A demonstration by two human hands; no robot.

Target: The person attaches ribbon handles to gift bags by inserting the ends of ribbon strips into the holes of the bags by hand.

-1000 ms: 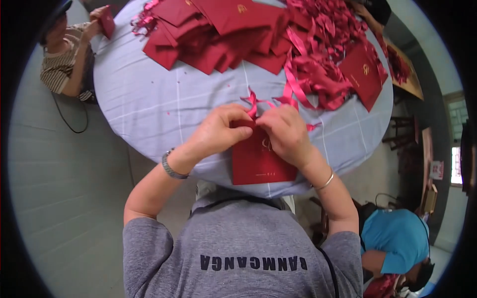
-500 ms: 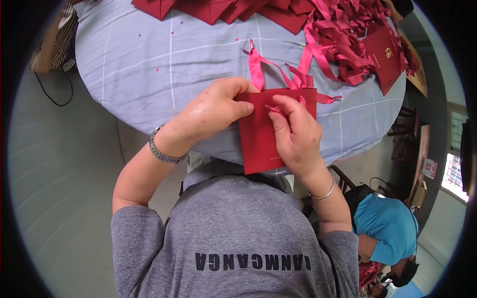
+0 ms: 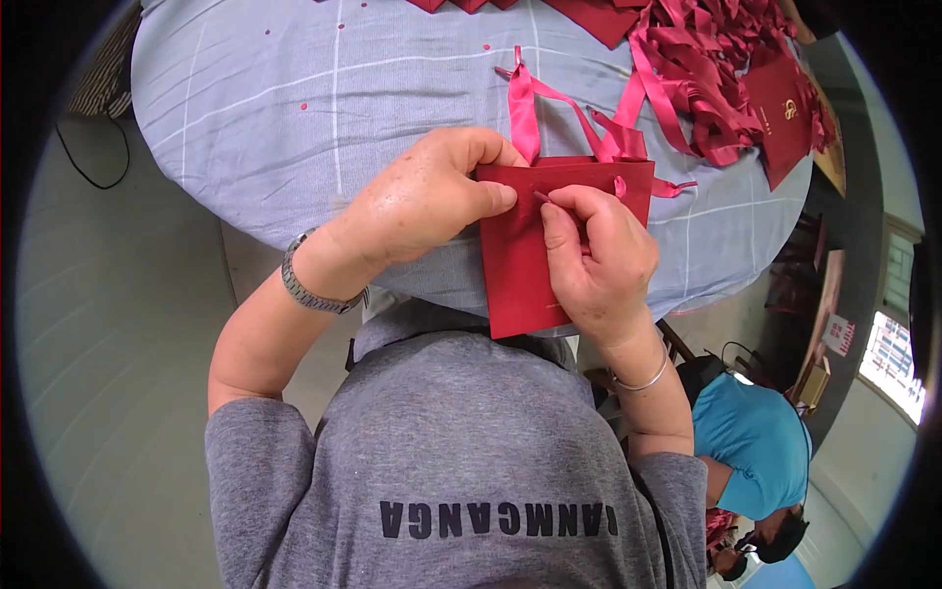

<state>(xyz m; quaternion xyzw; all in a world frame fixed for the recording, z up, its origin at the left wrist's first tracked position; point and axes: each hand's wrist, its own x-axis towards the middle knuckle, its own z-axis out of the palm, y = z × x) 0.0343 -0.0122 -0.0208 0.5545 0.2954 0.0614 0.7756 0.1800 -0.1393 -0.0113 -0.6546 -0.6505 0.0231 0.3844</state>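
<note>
A worker's two bare hands meet over a small red bag (image 3: 520, 265) at the near edge of a round, cloth-covered table (image 3: 255, 157). The left hand (image 3: 422, 201) grips the bag's upper left corner, thumb flat on the front face and the other fingers out of sight behind it, pressed together with only the card between. The right hand (image 3: 603, 260) lies across the front of the bag, thumb and forefinger drawn to a fine pinch on what appears to be a thin ribbon tip (image 3: 542, 196).

The bag's long axis runs away from the worker, leaning slightly, its top edge farthest out. The tip points left, toward the left thumb, just beside it and a little below the top edge; the right fingers hold it, but the left thumb is the nearest thing to its free end. Whether a hole sits there is too small to tell.

A pink loop (image 3: 618, 187) shows on the bag's front, right of the pinch, while a longer ribbon (image 3: 524, 113) trails beyond the top edge. Farther right lie a ribbon heap (image 3: 697, 88) and another bag (image 3: 770, 118).
</note>
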